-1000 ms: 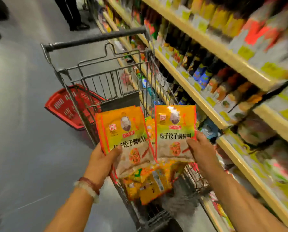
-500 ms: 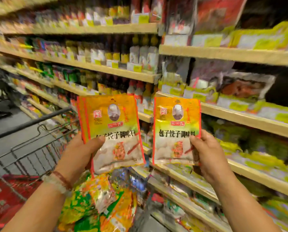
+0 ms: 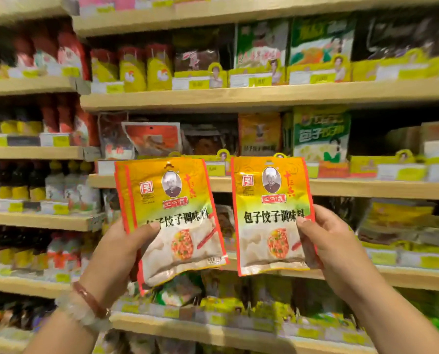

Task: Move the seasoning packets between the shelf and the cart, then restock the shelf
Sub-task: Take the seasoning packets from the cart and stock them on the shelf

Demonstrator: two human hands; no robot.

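**Seasoning packets held up to the shelf, one lot in each hand**

Seasoning packets, flat orange-and-yellow pouches printed with dumplings, are held up in front of the shelving. The left-hand packets (image 3: 172,221) are a small stack: extra red edges show behind the front pouch, though how many there are cannot be counted. The right-hand packet (image 3: 272,215) looks like a single pouch, but I cannot rule out another behind it. Both sit upright, just beside each other without touching, level with the middle shelf (image 3: 366,187).

The left hand (image 3: 121,254) is clamped on its stack at the lower left edge, thumb across the front and fingers hidden behind. The right hand (image 3: 333,246) pinches its pouch at the lower right edge in the same way.

These pouches look light, thin and soft; the bottom corner of the left stack sags and curls where nothing supports it. The film is glossy, so a stack is likely to fan or slide if gripped loosely. A firm pinch across the lower half, or along a sealed side edge, should keep them square. Little risk of breakage, though creasing is possible.

Behind them, matching orange pouches (image 3: 259,134) stand on the shelf above, beside a green-and-white pack (image 3: 320,134); that slot seems the probable destination. A beaded bracelet (image 3: 85,310) circles the left wrist.
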